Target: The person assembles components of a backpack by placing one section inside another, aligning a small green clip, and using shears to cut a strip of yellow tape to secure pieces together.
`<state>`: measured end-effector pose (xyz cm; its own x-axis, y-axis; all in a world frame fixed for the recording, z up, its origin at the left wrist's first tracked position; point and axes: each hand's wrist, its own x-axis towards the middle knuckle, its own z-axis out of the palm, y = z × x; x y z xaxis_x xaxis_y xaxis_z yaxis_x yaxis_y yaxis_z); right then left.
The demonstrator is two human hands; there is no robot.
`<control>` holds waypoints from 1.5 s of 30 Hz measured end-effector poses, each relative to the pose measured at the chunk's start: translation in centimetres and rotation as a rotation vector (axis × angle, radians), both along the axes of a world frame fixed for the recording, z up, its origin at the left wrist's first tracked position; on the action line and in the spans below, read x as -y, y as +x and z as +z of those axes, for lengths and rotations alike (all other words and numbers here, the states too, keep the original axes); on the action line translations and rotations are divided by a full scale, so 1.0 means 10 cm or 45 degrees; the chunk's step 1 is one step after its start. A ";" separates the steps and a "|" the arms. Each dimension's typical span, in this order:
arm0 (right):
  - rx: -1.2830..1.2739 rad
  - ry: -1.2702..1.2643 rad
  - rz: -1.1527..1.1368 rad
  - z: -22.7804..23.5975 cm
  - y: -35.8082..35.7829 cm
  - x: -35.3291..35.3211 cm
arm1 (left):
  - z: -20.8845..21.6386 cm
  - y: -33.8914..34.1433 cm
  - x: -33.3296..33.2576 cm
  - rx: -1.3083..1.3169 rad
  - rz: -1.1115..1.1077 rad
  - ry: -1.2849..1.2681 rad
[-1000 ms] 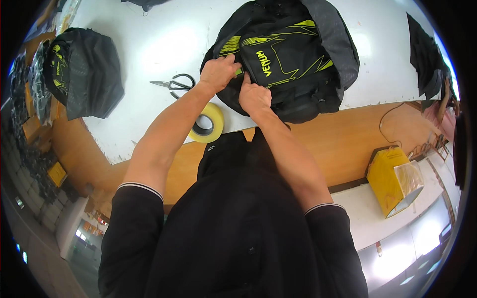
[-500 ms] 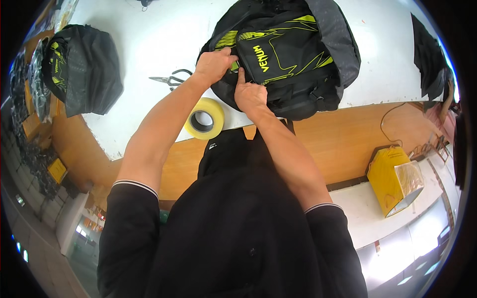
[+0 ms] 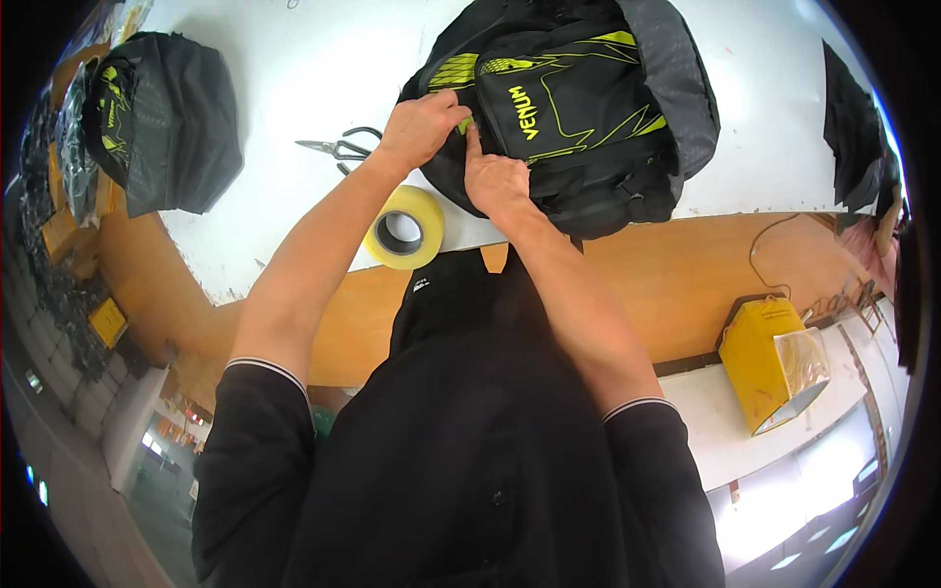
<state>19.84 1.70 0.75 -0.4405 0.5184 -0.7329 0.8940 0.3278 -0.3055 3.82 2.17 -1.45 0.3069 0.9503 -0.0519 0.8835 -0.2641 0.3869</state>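
Note:
A black backpack [image 3: 573,90] with lime-green trim and a grey panel lies on the white table in front of me. My left hand [image 3: 421,127] is closed at its left side, fingertips pinched on the fabric by a small green patch. Just to the right, my right hand [image 3: 498,179] rests on the backpack, its index finger stretched out toward that patch and the other fingers curled. What lies beneath the fingertips is hidden. Left of the backpack are black-handled snips [image 3: 343,148]. A roll of clear yellowish tape [image 3: 428,227] lies under my left forearm.
A second dark backpack [image 3: 181,122] stands at the table's [image 3: 284,69] left end. Dark fabric pieces [image 3: 851,132] hang over the right end. Below right, a yellow box-shaped thing [image 3: 760,343] with a clear plastic cover rests on a white surface. Part of another person [image 3: 870,250] shows at the far right.
The view has shifted slightly. Both hands stay at the same spot on the backpack, with the left fingers a little nearer the right index finger.

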 end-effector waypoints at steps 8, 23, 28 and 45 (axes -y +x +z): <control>-0.045 -0.007 -0.052 -0.02 0.03 0.04 | -0.01 0.01 0.03 -0.098 -0.085 0.039; -0.132 0.019 -0.128 -0.05 0.24 0.12 | 0.03 0.06 -0.04 -0.229 -0.090 -0.292; -0.116 0.012 -0.106 -0.06 0.23 0.13 | 0.06 0.11 -0.06 -0.174 0.019 -0.274; -0.496 0.129 -0.626 -0.05 0.54 0.34 | 0.12 0.51 0.12 -0.258 0.231 -0.141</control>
<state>25.24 -1.72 0.26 -0.3576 0.7866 -0.5034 0.7769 -0.0486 -0.6278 8.91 0.93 -0.28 0.1049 0.9739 -0.2012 0.9746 -0.0605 0.2156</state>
